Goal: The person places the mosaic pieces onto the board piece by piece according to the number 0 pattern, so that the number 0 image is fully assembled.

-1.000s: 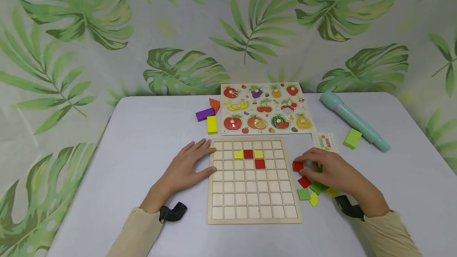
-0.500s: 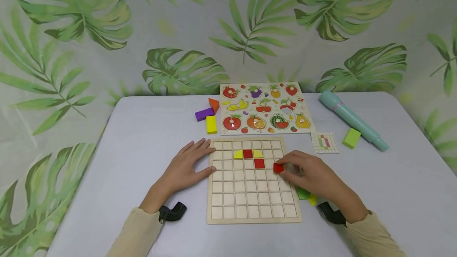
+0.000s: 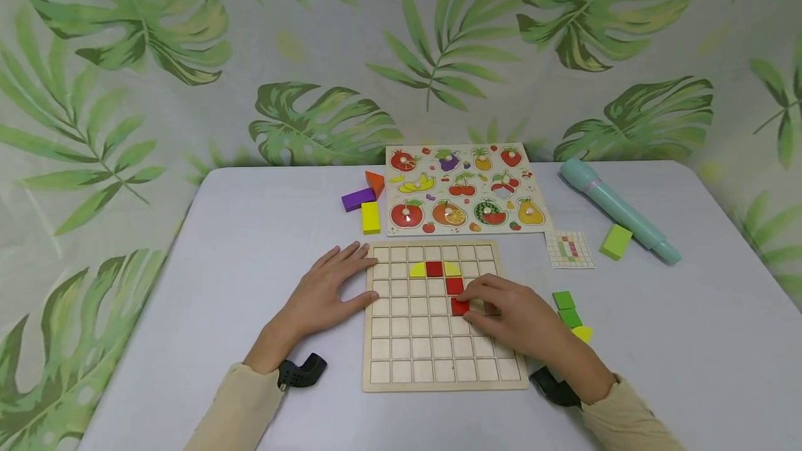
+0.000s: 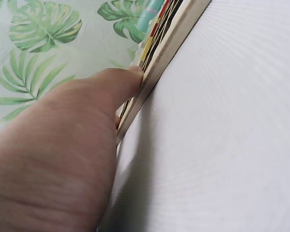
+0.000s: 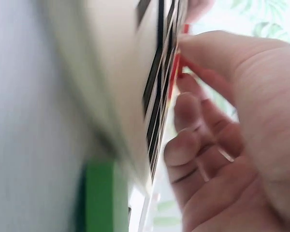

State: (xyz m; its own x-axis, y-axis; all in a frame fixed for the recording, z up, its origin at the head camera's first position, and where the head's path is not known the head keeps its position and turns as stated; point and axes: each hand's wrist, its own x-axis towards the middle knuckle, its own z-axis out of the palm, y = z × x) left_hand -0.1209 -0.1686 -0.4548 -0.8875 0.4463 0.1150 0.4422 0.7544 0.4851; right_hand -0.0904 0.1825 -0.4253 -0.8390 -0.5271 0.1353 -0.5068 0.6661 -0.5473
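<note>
A wooden grid board (image 3: pixel 413 353) lies on the table in front of me. In its upper rows sit two yellow curved tiles (image 3: pixel 418 271), a red square tile (image 3: pixel 434 268) between them and another red tile (image 3: pixel 454 285) below. My right hand (image 3: pixel 466 303) is over the board and pinches a red square tile (image 3: pixel 459 307) (image 5: pixel 174 77) just under that one. My left hand (image 3: pixel 341 282) lies flat with straight fingers against the board's left edge (image 4: pixel 150 72).
Loose green tiles (image 3: pixel 567 308) and a yellow tile (image 3: pixel 583 333) lie right of the board. Behind it are a fruit puzzle (image 3: pixel 464 190), purple, orange and yellow blocks (image 3: pixel 370 217), a pattern card (image 3: pixel 569 249), a green block (image 3: pixel 617 241) and a teal tube (image 3: pixel 617 211).
My right hand picked a red tile from the pile on the right and carried it left onto the board, below the lower red tile. The left hand stayed still.
</note>
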